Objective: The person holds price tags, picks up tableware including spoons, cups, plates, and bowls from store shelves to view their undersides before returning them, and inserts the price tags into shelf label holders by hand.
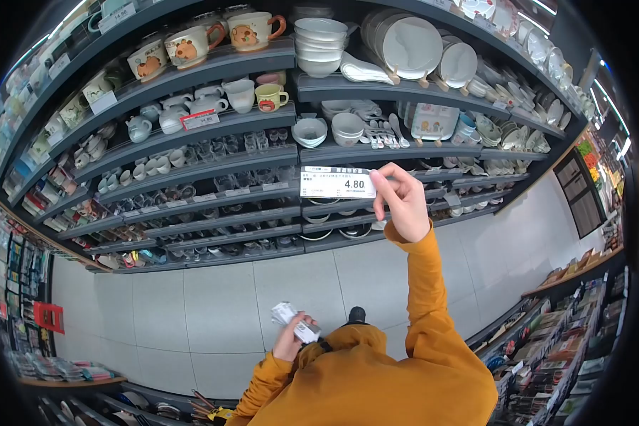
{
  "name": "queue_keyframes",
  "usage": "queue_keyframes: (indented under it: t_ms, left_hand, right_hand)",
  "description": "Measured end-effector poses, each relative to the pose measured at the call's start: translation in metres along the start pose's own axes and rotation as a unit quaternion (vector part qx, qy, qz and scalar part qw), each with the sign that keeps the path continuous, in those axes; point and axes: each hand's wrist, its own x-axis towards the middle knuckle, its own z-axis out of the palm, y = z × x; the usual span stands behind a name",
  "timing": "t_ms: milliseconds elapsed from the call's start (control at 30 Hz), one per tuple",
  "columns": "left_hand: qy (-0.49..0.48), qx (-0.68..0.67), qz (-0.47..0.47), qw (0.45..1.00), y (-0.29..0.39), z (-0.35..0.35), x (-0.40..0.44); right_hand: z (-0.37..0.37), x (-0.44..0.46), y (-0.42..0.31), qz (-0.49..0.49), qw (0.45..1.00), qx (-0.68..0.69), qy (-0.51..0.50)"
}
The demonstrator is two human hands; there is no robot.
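My right hand is raised in front of the shelves, its thumb and fingers pinching the right end of a white price label that reads 4.80. The label lies level in front of a shelf edge, below the bowls and spoons. Lower down, near my body, my left hand is closed around a stack of white labels. Above the right hand, white spoons and small bowls stand on a shelf.
Large plates and stacked bowls fill the upper shelf. Printed mugs are at the upper left, with glasses below. Tiled floor lies between the shelves and my body. A red basket is at the far left.
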Motion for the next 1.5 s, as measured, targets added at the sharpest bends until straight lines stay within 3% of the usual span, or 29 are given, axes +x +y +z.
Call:
queue_keyframes:
  t_ms: [67,100,267,500,833,1267,1500]
  left_hand:
    - [0.054,-0.017,0.044,0.997,0.005,-0.001,0.002]
    - [0.092,0.020,0.070,0.993,0.040,-0.018,-0.016]
    - [0.087,0.005,0.109,0.990,0.040,0.012,0.015]
    - [0.054,0.016,0.110,0.992,-0.008,0.091,0.062]
    - [0.024,-0.073,0.150,0.986,-0.095,0.218,0.108]
    - [0.047,-0.038,0.220,0.974,-0.048,0.195,0.118]
    - [-0.012,0.067,0.302,0.951,-0.004,0.274,0.082]
  right_hand:
    - [-0.001,0.000,-0.001,0.005,1.000,0.006,-0.003]
    - [0.013,0.001,0.008,0.000,0.999,0.053,0.010]
    - [-0.031,0.010,-0.005,-0.025,0.999,0.043,0.019]
    - [-0.107,0.030,-0.026,-0.059,0.998,0.028,-0.019]
    - [-0.192,0.061,-0.015,-0.051,0.996,0.039,-0.063]
    - [-0.212,0.059,0.027,-0.009,0.993,0.050,-0.103]
    - [-0.200,0.055,0.047,0.031,0.991,0.054,-0.117]
